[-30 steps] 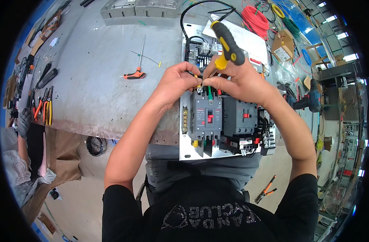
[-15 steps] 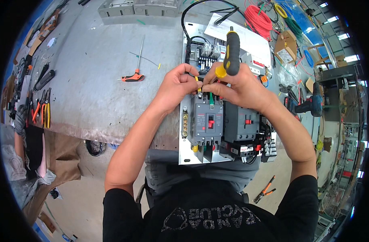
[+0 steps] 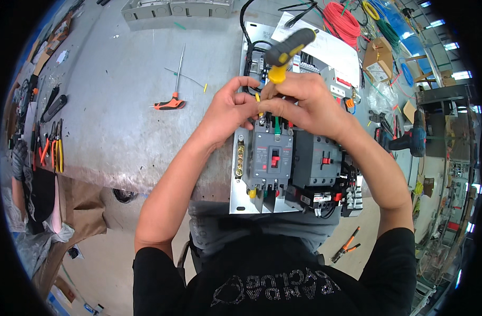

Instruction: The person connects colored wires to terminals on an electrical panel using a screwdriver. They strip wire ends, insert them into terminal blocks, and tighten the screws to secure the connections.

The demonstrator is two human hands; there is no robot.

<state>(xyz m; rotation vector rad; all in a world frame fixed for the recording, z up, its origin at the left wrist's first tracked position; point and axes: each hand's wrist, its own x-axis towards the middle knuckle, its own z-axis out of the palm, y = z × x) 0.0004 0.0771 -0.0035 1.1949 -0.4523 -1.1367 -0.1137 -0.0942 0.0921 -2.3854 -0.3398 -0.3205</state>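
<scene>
My right hand [image 3: 317, 102] is closed around a screwdriver [image 3: 290, 48] with a black and yellow handle, which slants up and to the right. Its thumb and forefinger meet at the top terminals of a grey circuit breaker [image 3: 272, 152]. Opposite it, my left hand [image 3: 233, 108] pinches a yellow-sleeved wire end [image 3: 257, 98] above the breaker's left terminal. A green-sleeved terminal [image 3: 277, 125] stands beside it. The breaker sits on a metal mounting plate [image 3: 241, 199], beside a dark grey contactor [image 3: 317, 160]. My fingers hide the wire's lower end.
A T-handle hex key [image 3: 171, 101] lies on the grey table [image 3: 119, 126], left of the plate. Pliers [image 3: 59, 150] rest at the far left. Coiled red wire [image 3: 341, 23], a cardboard box [image 3: 378, 58] and a cordless drill [image 3: 409, 139] are to the right. Grey boxes [image 3: 146, 11] stand at the back.
The screwdriver has shifted left and up and tipped from nearly upright to a slant. Both hands stay at the breaker's top terminals, the right one a little further left.
</scene>
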